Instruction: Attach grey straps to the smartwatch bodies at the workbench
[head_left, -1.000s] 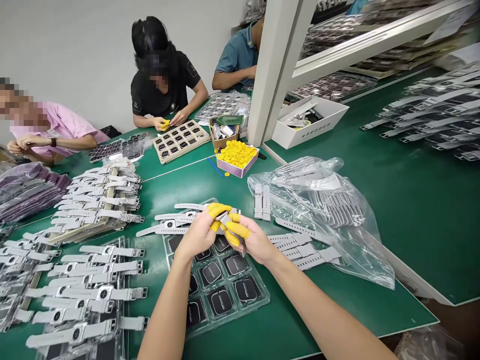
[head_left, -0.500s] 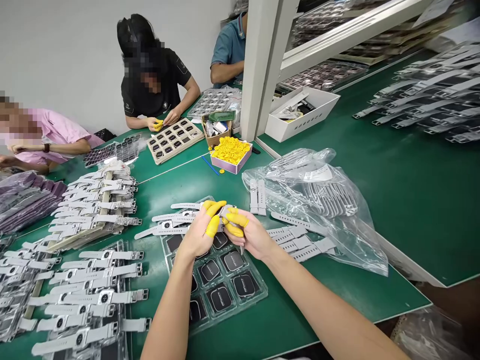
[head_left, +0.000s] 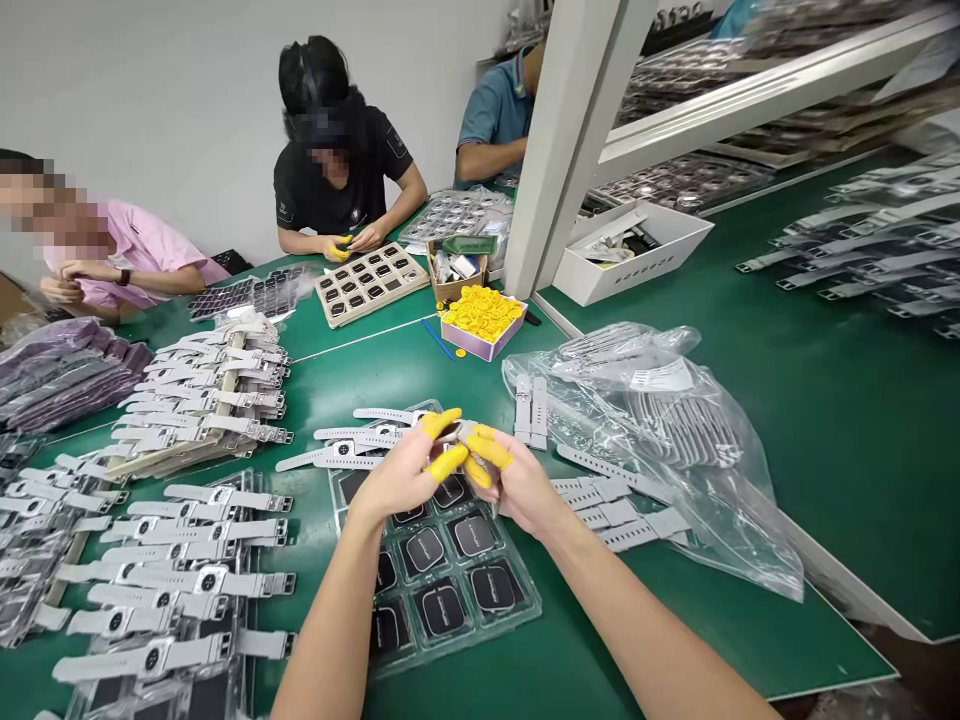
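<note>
My left hand [head_left: 409, 463] and my right hand [head_left: 514, 480] meet above a clear tray [head_left: 517, 600] of dark square watch faces. Yellow covers sit on the fingertips of both. Between them they pinch a small watch case [head_left: 454, 430], mostly hidden by the fingers, with a grey strap piece at my right hand. Behind my left hand, several assembled grey-strapped watches [head_left: 349, 455] lie across the tray's far rows. Loose grey straps [head_left: 622, 512] rest on the green table right of my right hand, and two more [head_left: 531, 412] lie farther back.
Stacks of strapped watches [head_left: 180, 590] fill the left side. A plastic bag of straps [head_left: 675, 420] lies at right. Behind are a box of yellow finger covers [head_left: 484, 318], a white box [head_left: 630, 255] and a pale post [head_left: 562, 140]. Three other people sit across the table.
The view has shifted, so most things appear slightly lower and farther right. Both hands still hold the small case, with their fingers slightly rearranged around it.
</note>
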